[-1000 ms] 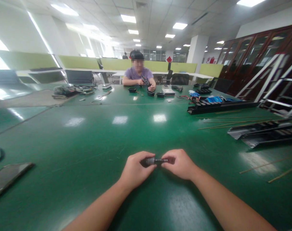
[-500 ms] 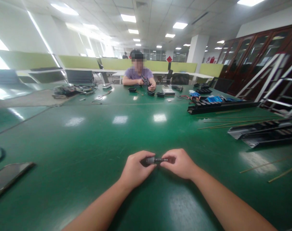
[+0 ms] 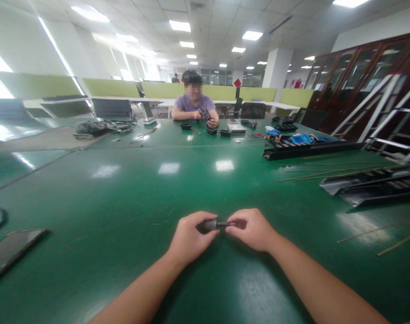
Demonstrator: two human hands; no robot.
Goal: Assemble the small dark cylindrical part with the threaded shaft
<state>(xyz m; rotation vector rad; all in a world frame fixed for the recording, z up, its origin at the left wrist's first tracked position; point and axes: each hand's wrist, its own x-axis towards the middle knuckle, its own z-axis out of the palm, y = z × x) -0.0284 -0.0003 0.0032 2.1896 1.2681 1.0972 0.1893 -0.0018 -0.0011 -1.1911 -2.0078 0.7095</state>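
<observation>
Just above the green table (image 3: 134,193), both of my hands meet at a small grey cylinder (image 3: 211,224) with a thin dark shaft (image 3: 223,224) reaching to the right. My left hand (image 3: 192,236) pinches the cylinder between thumb and fingers. Thumb and fingertips of my right hand (image 3: 254,228) are closed on the far end of the shaft, which they partly hide. The piece lies level between the hands. Whether cylinder and shaft are one part or two, I cannot tell.
Black channel-shaped rails (image 3: 377,189) and thin brass-coloured rods (image 3: 326,172) lie to the right. A dark flat panel (image 3: 15,252) rests at the left edge. Across the table a person (image 3: 194,103) handles a dark tool, with small black trays (image 3: 211,131) in front.
</observation>
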